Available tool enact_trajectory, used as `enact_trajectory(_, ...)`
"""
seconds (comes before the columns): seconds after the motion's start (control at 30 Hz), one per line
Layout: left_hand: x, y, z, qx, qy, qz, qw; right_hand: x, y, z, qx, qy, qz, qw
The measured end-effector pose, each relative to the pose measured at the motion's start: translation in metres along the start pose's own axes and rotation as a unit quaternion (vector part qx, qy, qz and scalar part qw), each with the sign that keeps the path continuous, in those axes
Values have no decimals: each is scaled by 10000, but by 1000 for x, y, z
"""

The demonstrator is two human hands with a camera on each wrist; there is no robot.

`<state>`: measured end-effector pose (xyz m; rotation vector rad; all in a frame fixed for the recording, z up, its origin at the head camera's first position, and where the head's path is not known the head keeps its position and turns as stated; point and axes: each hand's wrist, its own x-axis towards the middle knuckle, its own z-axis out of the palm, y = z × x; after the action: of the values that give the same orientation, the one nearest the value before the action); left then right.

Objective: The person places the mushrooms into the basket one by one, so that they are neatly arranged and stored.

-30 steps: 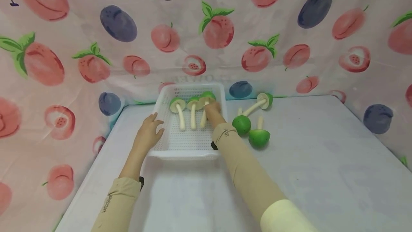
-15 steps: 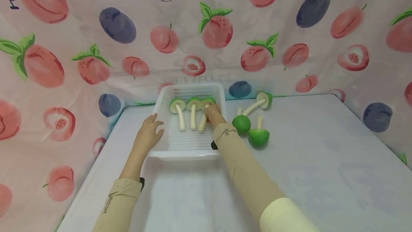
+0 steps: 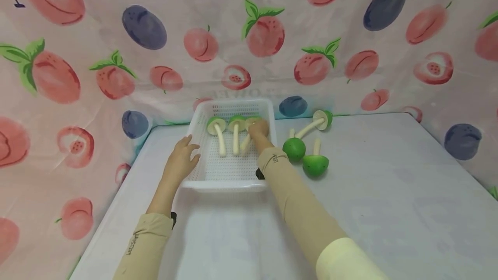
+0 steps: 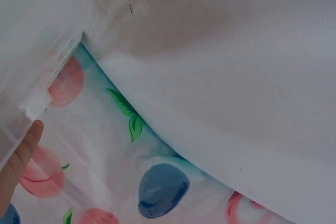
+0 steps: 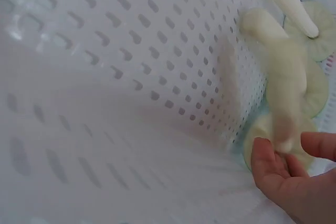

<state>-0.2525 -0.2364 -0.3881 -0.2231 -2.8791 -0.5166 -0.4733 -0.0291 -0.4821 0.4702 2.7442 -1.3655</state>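
Three toy mushrooms with green caps and pale stems lie side by side in a white plastic basket (image 3: 225,186): a left mushroom (image 3: 221,141), a middle mushroom (image 3: 235,139) and a right mushroom (image 3: 245,144). My right hand (image 3: 259,130) is over the right mushroom, covering part of its cap. In the right wrist view the thumb (image 5: 319,144) stands apart from the fingers, with a blurred stem (image 5: 286,82) ending between them close to the fingertips. At the basket's left side my left hand (image 3: 180,157) spreads its fingers, a fingertip (image 4: 35,129) right at the wall.
Outside the basket, to its right, three more green-capped mushrooms lie on the white table (image 3: 389,211): a near one (image 3: 315,165), one beside it (image 3: 294,148) and a far one (image 3: 323,121). A fruit-print cloth (image 3: 264,77) hangs behind the table.
The right mushroom's cap has shifted down slightly and its stem tilts more to the left. My right hand has moved a little over it. The left hand keeps its place.
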Motion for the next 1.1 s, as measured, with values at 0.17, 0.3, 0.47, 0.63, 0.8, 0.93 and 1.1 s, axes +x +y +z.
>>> enact_trajectory(0.17,0,1,0,-3,-16,-9,10000,-8,-2,-5,-164,-487,89,9986)
enact_trajectory(0.3,-1,1,-1,-17,-15,-8,10000,9,4,10,-384,-662,8,9971)
enact_trajectory(0.47,-1,1,-2,-35,16,-4,10000,2,-1,9,-636,-621,-149,9959)
enact_trajectory(0.63,-2,2,-2,-48,-3,-3,10000,-54,-24,-30,-210,-574,29,9981)
enact_trajectory(0.8,-2,2,-1,-68,2,-7,10000,-86,-35,-55,29,-847,15,9964)
enact_trajectory(0.93,-1,1,0,-62,19,29,10000,-47,-23,-30,-243,-789,-319,9961)
enact_trajectory(1.1,-1,0,0,-61,-25,77,9999,-37,-28,-22,-200,-1094,-480,9926)
